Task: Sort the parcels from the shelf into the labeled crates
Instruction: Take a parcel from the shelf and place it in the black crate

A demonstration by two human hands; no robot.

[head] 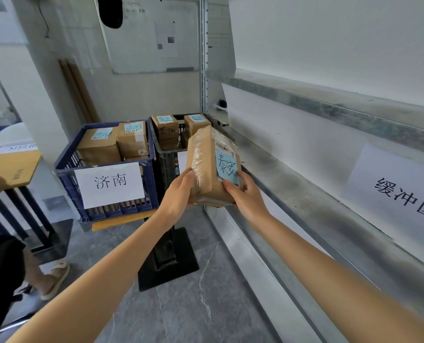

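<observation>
- Metal shelf (305,102) runs along the right, with a paper sign "缓冲区" (401,194) on its lower panel.
- Blue crate (116,210) is left of centre, labelled "济南" (110,184), with several brown parcels (99,144) inside.
- Black crate (166,167) sits just right of the blue one and against the shelf end. Two parcels (165,127) are visible in it; its label is mostly hidden.
- Held parcel (207,169) is a brown box, partly wrapped in clear tape. It is tilted in the air in front of the black crate, near the shelf edge.
- Left hand (178,194) grips the parcel's taped left side.
- Right hand (245,194) grips its lower right corner, thumb on the face.
- Blue sticker (227,165) on the parcel reads "泰安".
</observation>
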